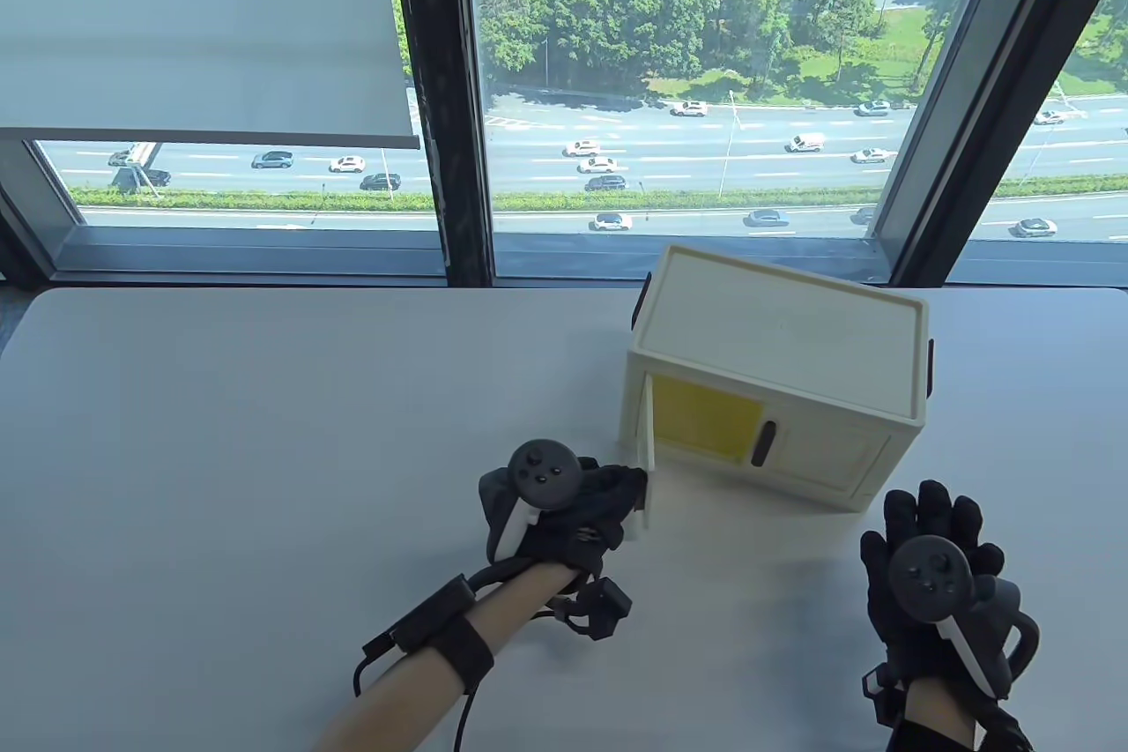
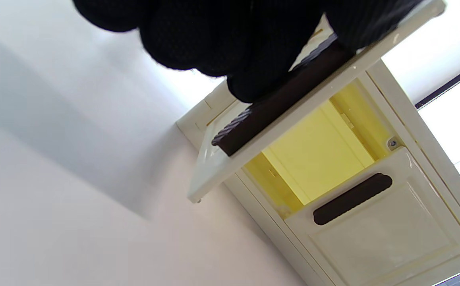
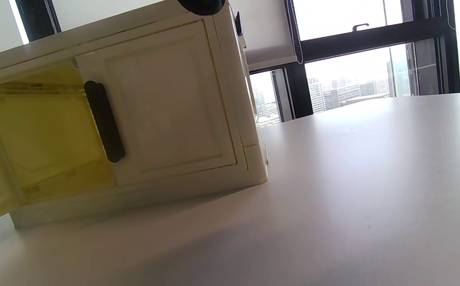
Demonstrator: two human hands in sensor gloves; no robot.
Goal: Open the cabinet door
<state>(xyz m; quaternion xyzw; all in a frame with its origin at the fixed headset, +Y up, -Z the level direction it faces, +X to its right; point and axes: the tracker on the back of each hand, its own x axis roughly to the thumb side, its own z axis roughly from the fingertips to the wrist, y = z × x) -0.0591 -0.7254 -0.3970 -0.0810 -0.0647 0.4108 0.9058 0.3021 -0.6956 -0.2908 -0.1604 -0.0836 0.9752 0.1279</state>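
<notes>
A small cream cabinet (image 1: 784, 338) with two doors stands on the white table (image 1: 220, 435), right of centre. Its left door (image 1: 649, 452) is swung open toward me and shows a yellow inside (image 1: 705, 417). My left hand (image 1: 608, 492) grips the dark handle (image 2: 277, 107) of that open door; the fingers (image 2: 230, 43) wrap over it in the left wrist view. The right door (image 1: 833, 457) is closed, with its dark handle (image 1: 763, 443) free. My right hand (image 1: 930, 523) rests flat on the table in front of the cabinet's right corner, fingers spread, holding nothing.
The cabinet stands near the table's far edge, below a large window (image 1: 687, 82) with a dark frame post (image 1: 441, 100). A roller blind (image 1: 203, 20) covers the upper left pane. Bare tabletop stretches left of the cabinet and to its right (image 3: 373, 178).
</notes>
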